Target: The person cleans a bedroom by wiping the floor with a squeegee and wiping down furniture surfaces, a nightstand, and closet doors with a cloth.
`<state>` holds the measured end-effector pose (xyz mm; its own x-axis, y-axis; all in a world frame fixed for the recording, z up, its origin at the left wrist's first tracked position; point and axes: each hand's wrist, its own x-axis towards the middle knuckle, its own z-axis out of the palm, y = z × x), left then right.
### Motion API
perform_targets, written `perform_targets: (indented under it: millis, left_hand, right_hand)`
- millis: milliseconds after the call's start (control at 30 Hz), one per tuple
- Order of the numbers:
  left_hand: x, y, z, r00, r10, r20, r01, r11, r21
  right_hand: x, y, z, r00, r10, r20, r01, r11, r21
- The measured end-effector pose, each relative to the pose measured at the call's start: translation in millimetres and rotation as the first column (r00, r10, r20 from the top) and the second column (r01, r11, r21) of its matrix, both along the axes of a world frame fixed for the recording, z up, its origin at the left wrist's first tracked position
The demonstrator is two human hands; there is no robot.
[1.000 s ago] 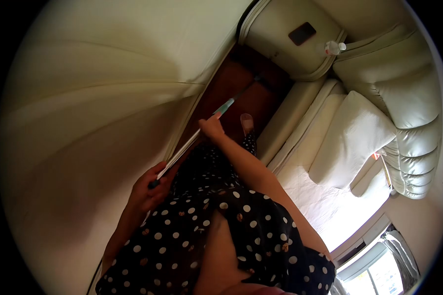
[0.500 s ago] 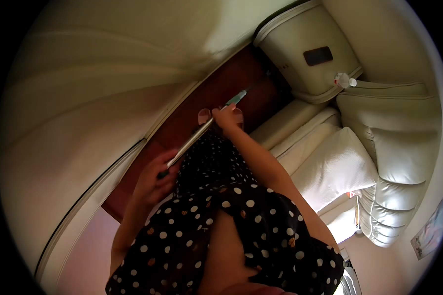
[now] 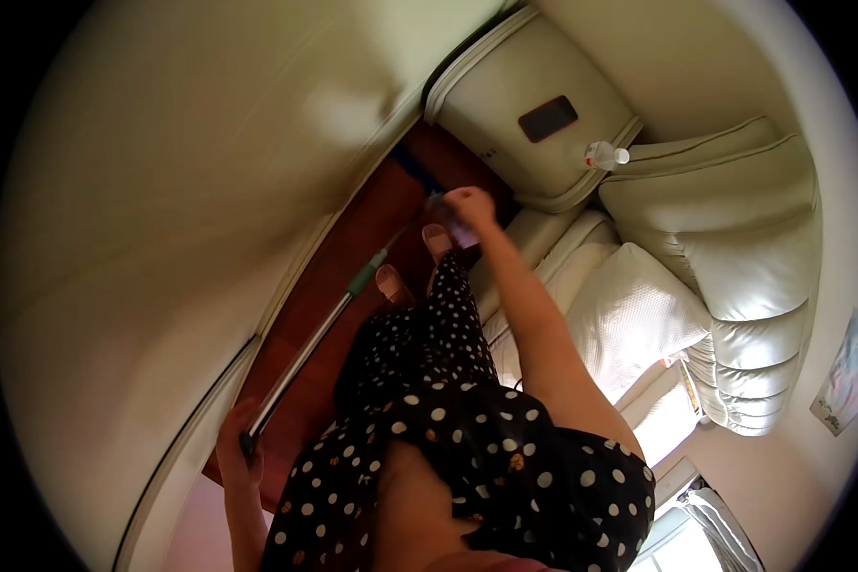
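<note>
A long metal pole [image 3: 305, 353] with a green joint slants across the red-brown floor. Its dark lower end reaches a blue mop head [image 3: 415, 172] on the floor. At the pole's near black end, my left hand [image 3: 238, 440] is wrapped round it at the lower left. My right hand [image 3: 469, 204] is off the pole's grip, closed near the mop end, with a blurred purplish translucent thing [image 3: 459, 231] hanging just below its fingers.
A pale leather bedside box [image 3: 491, 95] bears a dark phone [image 3: 548, 119] and a clear bottle [image 3: 605, 155]. The padded bed with a white pillow [image 3: 634, 300] stands on the right, a pale padded surface [image 3: 181, 210] on the left. Slippered feet [image 3: 391, 284] stand on the floor.
My right hand has let go of the pole's green part and moved up and right towards the mop end. My left hand has moved down and left with the pole's near end.
</note>
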<state>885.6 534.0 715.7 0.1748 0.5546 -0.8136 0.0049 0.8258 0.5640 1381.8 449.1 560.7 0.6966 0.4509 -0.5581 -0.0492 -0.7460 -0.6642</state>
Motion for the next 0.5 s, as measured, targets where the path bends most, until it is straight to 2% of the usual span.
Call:
perform_targets:
  millis: [33,67,100,167,233,267,300,333,367,400,433,500]
  left_hand:
    - [31.8,12.9,-21.2,0.998,0.014,-0.067,-0.011,0.999,0.051]
    - [73.7,33.6,-42.1,0.993,0.033,-0.117,-0.027,0.998,0.057]
    - [116.4,57.1,-58.6,0.985,0.052,-0.166,-0.042,0.997,0.064]
    - [162.2,90.7,-77.1,0.966,0.055,-0.254,-0.035,0.996,0.085]
    - [130.3,88.9,-49.2,0.946,0.077,-0.315,-0.033,0.989,0.143]
    - [109.0,84.6,-19.1,0.923,-0.091,-0.374,0.236,0.903,0.360]
    - [93.4,86.4,15.0,0.851,-0.233,-0.471,0.482,0.702,0.524]
    - [87.2,90.8,50.3,0.738,-0.322,-0.593,0.673,0.413,0.614]
    - [92.0,96.3,93.2,0.770,-0.309,-0.558,0.611,0.610,0.505]
    - [81.2,107.0,111.3,0.897,-0.126,-0.423,0.285,0.897,0.338]
    - [65.6,119.0,112.6,0.936,0.117,-0.333,-0.093,0.992,0.087]
    - [50.6,134.7,81.7,0.936,0.070,-0.346,-0.064,0.998,0.029]
  right_hand:
    - [90.7,1.0,-86.6,0.949,0.014,0.316,0.006,0.998,-0.063]
    - [174.9,10.3,-126.1,0.964,-0.212,0.159,0.199,0.975,0.096]
    - [242.2,24.9,-155.4,0.913,-0.406,-0.031,0.402,0.889,0.219]
    - [312.5,71.2,-139.3,0.739,-0.566,0.366,0.509,0.825,0.248]
    - [338.5,114.0,-101.0,0.662,-0.489,0.568,0.311,0.869,0.385]
    - [327.6,139.6,-53.4,0.575,-0.397,0.715,0.234,0.918,0.321]
    - [326.9,161.6,-17.7,0.527,-0.275,0.804,0.145,0.961,0.235]
    - [327.6,181.1,3.9,0.458,-0.111,0.882,0.072,0.994,0.087]
    - [332.3,200.4,15.0,0.371,0.058,0.927,0.015,0.998,-0.068]
    - [344.6,222.7,23.9,0.653,0.202,0.730,-0.020,0.968,-0.250]
    - [341.2,230.6,13.3,0.425,0.452,0.784,-0.039,0.875,-0.483]
    - [362.6,235.4,-4.5,0.304,0.507,0.807,-0.064,0.856,-0.513]
